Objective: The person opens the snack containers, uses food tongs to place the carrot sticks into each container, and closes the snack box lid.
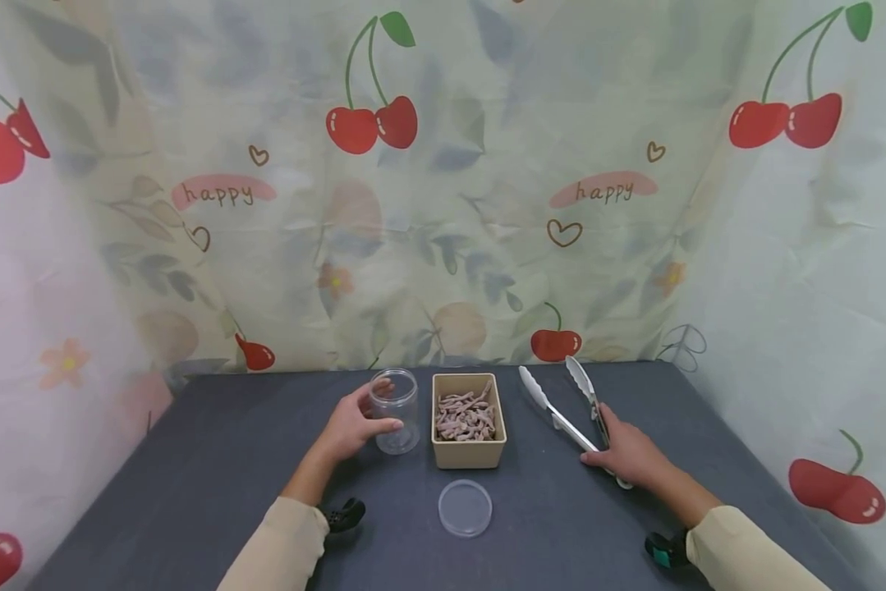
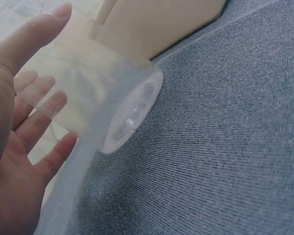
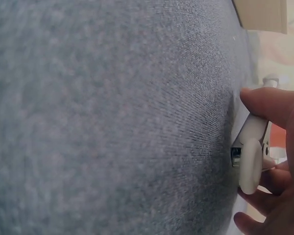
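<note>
A see-through plastic jar (image 1: 398, 435) without a lid stands upright on the table, left of a beige box. My left hand (image 1: 348, 428) holds the jar from its left side, thumb in front and fingers behind. Through the jar wall (image 2: 95, 93) some fingertips show in the left wrist view. On the right, my right hand (image 1: 630, 454) grips metal tongs (image 1: 574, 430) near their hinge end. Their pale scalloped tips are spread and point away from me. The white ring at the tongs' end (image 3: 251, 166) shows in the right wrist view.
Between the hands, the beige box (image 1: 468, 456) holds many greyish-brown twisted strips (image 1: 465, 417). A clear round lid (image 1: 465, 509) lies in front of it on the dark grey tablecloth (image 1: 221, 460). A cherry-printed curtain (image 1: 443, 205) hangs behind and on both sides.
</note>
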`<move>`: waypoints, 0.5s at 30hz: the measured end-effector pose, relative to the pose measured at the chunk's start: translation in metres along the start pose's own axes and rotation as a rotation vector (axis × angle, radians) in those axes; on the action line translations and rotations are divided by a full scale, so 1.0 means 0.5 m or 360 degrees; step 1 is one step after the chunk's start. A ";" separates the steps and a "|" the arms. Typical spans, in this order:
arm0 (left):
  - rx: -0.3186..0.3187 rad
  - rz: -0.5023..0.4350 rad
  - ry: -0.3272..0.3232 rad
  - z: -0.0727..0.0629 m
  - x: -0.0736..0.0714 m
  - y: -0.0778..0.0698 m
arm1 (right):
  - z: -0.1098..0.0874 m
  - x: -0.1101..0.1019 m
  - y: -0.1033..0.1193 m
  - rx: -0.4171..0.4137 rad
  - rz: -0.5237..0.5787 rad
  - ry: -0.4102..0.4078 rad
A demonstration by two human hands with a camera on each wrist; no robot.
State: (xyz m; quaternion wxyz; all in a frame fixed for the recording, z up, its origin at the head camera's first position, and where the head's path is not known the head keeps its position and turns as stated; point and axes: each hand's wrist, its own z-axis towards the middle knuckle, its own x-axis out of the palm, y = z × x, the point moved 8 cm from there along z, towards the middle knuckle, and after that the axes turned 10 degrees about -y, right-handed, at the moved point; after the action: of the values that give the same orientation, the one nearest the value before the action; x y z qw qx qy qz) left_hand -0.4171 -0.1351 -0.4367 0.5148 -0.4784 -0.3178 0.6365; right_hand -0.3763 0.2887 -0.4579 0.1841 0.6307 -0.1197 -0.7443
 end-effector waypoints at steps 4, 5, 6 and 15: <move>0.0002 -0.0010 -0.0001 -0.001 0.000 -0.001 | -0.001 -0.004 -0.005 -0.0024 0.0055 -0.0032; 0.0000 -0.0009 -0.0005 -0.001 -0.001 -0.001 | -0.002 -0.005 -0.007 -0.0024 0.0061 -0.0037; -0.0002 -0.0006 -0.0011 -0.001 -0.002 -0.001 | -0.002 -0.007 -0.008 -0.0028 0.0071 -0.0045; 0.0023 -0.0030 -0.0004 -0.011 -0.001 -0.036 | -0.003 -0.033 -0.017 -0.0065 0.0049 -0.0117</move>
State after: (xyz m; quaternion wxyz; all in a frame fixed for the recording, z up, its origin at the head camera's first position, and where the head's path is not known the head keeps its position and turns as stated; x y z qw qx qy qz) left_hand -0.4055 -0.1314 -0.4222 0.5238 -0.4708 -0.3184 0.6345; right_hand -0.3735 0.3036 -0.4469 0.2037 0.5972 -0.1209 -0.7664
